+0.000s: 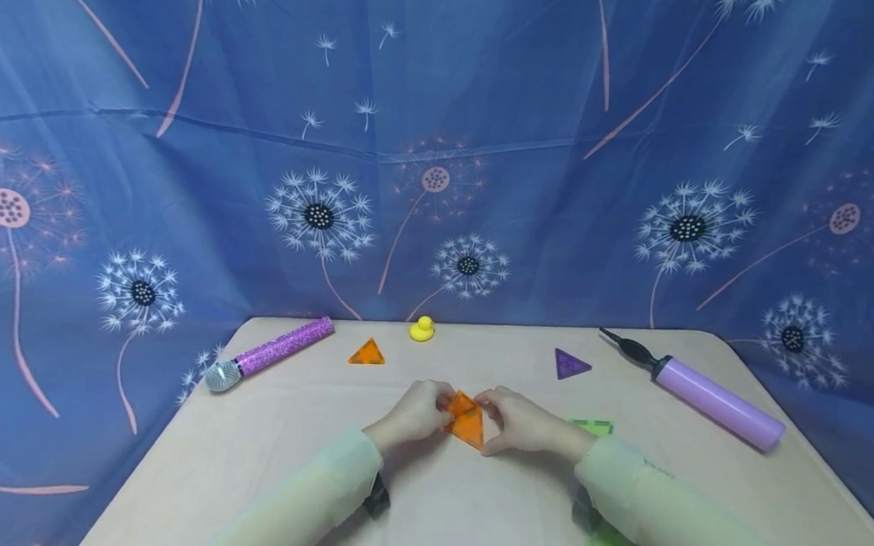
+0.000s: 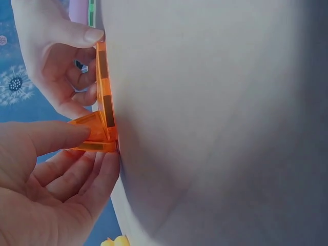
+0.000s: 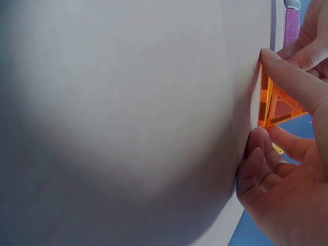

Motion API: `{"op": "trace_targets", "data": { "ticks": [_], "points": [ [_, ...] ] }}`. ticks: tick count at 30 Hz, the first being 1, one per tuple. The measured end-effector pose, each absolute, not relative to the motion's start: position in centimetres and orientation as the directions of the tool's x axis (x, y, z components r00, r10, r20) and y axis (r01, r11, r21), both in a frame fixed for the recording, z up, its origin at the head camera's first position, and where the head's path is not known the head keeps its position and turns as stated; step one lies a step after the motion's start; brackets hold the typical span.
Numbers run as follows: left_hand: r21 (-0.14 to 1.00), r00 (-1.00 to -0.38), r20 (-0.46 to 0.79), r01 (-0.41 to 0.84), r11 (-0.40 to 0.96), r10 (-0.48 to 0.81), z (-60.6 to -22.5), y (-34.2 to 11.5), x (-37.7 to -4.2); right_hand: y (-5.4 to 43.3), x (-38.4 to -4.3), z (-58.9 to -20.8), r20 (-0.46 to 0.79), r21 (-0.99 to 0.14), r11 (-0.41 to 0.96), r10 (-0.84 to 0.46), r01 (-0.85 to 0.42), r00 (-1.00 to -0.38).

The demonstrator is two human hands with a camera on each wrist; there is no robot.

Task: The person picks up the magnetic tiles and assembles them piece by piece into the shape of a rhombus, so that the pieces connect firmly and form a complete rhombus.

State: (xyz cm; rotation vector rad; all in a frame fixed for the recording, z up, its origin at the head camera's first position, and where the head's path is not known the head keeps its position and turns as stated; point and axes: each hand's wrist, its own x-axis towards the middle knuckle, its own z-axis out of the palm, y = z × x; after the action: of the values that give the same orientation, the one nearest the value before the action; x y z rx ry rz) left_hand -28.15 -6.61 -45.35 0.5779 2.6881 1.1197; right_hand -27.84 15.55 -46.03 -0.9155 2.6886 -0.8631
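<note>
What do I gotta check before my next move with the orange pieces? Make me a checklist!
1. Left hand holding the orange pieces: ok, its fingers pinch them.
2. Right hand on them too: ok, at the other side.
3. Orange edges properly joined: cannot tell, fingers cover parts.
4. Loose orange triangle easy to see: ok, nothing covers it.
5. Green plastic in full view: not ok, the right arm partly hides it.
</note>
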Motion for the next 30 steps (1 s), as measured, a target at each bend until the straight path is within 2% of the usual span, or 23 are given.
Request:
{"op": "trace_targets", "data": {
  "ticks": [5, 9, 12, 15, 19, 23, 30],
  "points": [
    [0.737, -0.907, -0.010, 0.278, 0.616, 0.421, -45.4, -6.9, -28.4, 15.2, -27.6, -46.3, 0.035, -0.563, 0.662, -0.579, -0.494, -0.815],
    [0.723, -0.887, 0.007, 0.324, 0.611, 0.462, -45.3, -7.9, -28.7, 14.8, -27.4, -46.4, 0.038, -0.546, 0.691, -0.545, -0.474, -0.837],
    [0.669, -0.870, 0.031, 0.384, 0.636, 0.492, -45.2, -9.3, -29.2, 14.5, -27.2, -46.5, 0.031, -0.537, 0.718, -0.507, -0.442, -0.862],
    [0.591, -0.887, 0.053, 0.397, 0.702, 0.458, -45.2, -11.3, -30.2, 14.2, -27.1, -46.4, 0.025, -0.538, 0.738, -0.470, -0.408, -0.882],
    [0.451, -0.931, 0.075, 0.351, 0.821, 0.357, -45.2, -14.1, -31.7, 13.9, -27.2, -46.4, 0.033, -0.530, 0.759, -0.427, -0.378, -0.904],
    [0.337, -0.960, 0.041, 0.274, 0.901, 0.277, -45.1, -16.3, -32.6, 13.4, -27.3, -46.5, 0.029, -0.515, 0.784, -0.389, -0.348, -0.921],
    [0.323, -0.975, -0.057, 0.184, 0.928, 0.213, -45.4, -17.7, -33.0, 13.0, -27.4, -46.3, -0.004, -0.513, 0.804, -0.352, -0.300, -0.936]
  ]
}}
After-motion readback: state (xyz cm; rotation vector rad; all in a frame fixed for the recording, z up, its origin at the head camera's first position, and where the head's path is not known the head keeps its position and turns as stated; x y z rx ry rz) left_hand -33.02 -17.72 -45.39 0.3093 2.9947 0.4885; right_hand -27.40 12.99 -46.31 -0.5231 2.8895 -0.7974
